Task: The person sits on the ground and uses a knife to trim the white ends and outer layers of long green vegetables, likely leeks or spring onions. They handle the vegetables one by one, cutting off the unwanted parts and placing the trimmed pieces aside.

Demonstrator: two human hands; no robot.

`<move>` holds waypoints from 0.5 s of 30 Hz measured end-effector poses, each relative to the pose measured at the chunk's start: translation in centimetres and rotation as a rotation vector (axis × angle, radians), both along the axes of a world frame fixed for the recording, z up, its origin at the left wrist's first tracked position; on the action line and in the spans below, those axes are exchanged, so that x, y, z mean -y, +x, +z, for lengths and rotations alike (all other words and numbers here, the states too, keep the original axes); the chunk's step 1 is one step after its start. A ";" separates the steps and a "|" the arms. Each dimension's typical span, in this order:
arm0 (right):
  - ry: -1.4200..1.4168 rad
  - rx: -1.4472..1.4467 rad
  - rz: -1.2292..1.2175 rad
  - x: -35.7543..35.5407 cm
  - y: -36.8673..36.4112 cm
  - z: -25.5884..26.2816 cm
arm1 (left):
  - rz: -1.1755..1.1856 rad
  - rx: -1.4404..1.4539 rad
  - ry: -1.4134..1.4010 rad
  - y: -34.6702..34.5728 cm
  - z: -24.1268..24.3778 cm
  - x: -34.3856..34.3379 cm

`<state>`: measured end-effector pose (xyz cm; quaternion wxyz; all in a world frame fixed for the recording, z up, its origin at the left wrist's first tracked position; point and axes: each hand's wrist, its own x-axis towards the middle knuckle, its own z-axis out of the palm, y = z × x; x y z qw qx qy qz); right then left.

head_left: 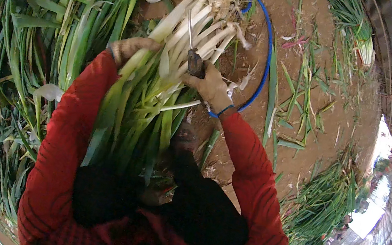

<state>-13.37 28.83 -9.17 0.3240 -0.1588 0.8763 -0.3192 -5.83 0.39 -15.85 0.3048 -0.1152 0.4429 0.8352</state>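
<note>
A bunch of leek-like green onions with white stalks [185,38] lies before me, its roots towards the top and its green leaves running down between my arms. My left hand [134,48], in a tan glove, is curled around the left side of the stalks. In my gloved right hand [208,83] is the dark handle of a tool with a thin metal rod [190,29], which points up over the white stalks. The fingertips of that hand are beside the bunch's right side. The tool's exact kind cannot be told.
A blue hose [268,60] curves over the bare soil right of the bunch. Green onion plants [48,10] are heaped at the left. Cut leaves [299,85] litter the soil, and more bundles [322,208] lie at the right. Dark-clad knees [206,219] are below the bunch.
</note>
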 end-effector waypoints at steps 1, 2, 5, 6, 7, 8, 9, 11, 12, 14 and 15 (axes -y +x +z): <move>-0.008 -0.035 0.018 0.3 0.1 0.2 | 0.061 0.121 -0.027 0.1 -0.2 -0.2; -0.016 -0.070 0.037 0.6 0.0 0.5 | -0.046 -0.238 -0.142 -0.6 -1.4 -0.1; -0.004 -0.031 0.073 2.5 0.1 1.0 | -0.343 -0.956 -0.485 -1.3 -2.8 0.9; 0.017 -0.008 0.045 2.4 -0.4 -0.1 | -0.423 -1.003 -0.573 -1.9 -0.6 0.0; 0.033 0.028 0.029 2.6 -0.2 -1.0 | -0.398 -0.683 -0.596 -1.7 0.9 -1.6; -0.001 0.091 -0.001 2.3 0.1 -1.3 | -0.321 -0.365 -0.599 -1.6 2.3 -3.5; -0.023 0.045 0.008 2.1 0.3 -1.5 | -0.182 -0.027 -0.552 -2.1 2.4 -5.1; -0.064 -0.046 0.024 1.6 0.9 -1.9 | -0.158 0.180 -0.638 -2.3 3.3 -4.6; 0.015 -0.019 0.008 1.4 1.0 -1.8 | -0.191 0.037 -0.690 -2.1 3.3 -4.0; 0.107 -0.041 0.039 1.0 1.3 -1.0 | -0.263 -0.508 -0.786 -1.3 1.1 -0.9; 0.160 -0.054 0.046 0.2 1.4 -0.3 | -0.266 -0.580 -0.717 -1.2 1.6 0.3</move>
